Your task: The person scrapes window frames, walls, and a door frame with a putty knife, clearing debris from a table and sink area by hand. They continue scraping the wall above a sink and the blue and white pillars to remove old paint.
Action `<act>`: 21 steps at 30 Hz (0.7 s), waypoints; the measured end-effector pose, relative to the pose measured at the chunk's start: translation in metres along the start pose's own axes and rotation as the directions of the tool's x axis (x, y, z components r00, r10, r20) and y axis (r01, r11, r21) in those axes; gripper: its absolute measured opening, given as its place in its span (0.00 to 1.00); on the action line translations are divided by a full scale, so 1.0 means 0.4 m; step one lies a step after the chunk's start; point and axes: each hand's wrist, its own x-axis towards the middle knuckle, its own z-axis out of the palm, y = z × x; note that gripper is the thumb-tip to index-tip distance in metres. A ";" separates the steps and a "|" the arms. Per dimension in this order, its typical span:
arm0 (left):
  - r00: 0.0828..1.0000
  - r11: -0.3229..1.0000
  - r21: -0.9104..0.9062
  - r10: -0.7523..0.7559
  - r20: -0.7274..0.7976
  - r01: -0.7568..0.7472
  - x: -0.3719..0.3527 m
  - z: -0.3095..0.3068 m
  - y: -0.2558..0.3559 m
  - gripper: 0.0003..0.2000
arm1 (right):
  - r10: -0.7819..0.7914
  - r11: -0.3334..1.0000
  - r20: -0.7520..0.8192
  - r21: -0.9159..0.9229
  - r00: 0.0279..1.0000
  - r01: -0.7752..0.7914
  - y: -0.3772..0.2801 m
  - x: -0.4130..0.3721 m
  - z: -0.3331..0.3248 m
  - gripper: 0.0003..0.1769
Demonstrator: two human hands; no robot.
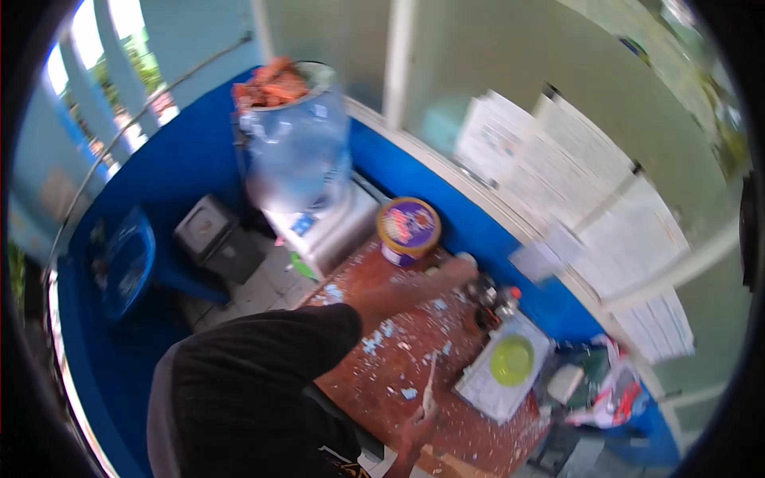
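Note:
My left hand [457, 272] reaches across the brown tabletop [398, 319], blurred, its fingers not clear. It is right at a small pale round thing [467, 260] and beside several small glass bottles and jars [483, 290], one with a red cap [515, 293]. Whether it grips any of them I cannot tell. Nearer my body, my right hand [418, 427] is closed around a slim, pale, stick-like tool [430, 390], whose thin end points away from me over the table. White and light-blue flecks [373, 344] are scattered over the tabletop between the hands.
A purple tub with a gold-rimmed lid [409, 227] stands at the table's far corner. To the right, a yellow-green bowl [511, 360] sits on a white tray [472, 381], beside plastic bags [610, 398]. A large clear container [299, 143], grey bin [223, 243] and papers [570, 163] surround the table.

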 end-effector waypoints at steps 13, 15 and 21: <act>0.954 0.773 -0.561 0.226 -0.194 -0.297 -0.639 -0.024 0.112 0.09 | -0.287 0.949 -0.096 -0.160 0.953 0.270 -0.025 0.055 0.056 0.15; 0.922 0.803 -0.485 0.198 -0.333 -0.348 -0.791 -0.111 0.124 0.15 | -0.306 0.942 -0.051 -0.162 0.951 0.295 -0.030 0.061 0.067 0.16; 0.855 0.731 -0.480 -0.511 0.087 0.485 -1.176 -0.300 0.089 0.19 | -0.520 0.850 0.106 -0.035 0.847 0.526 -0.251 0.019 0.125 0.14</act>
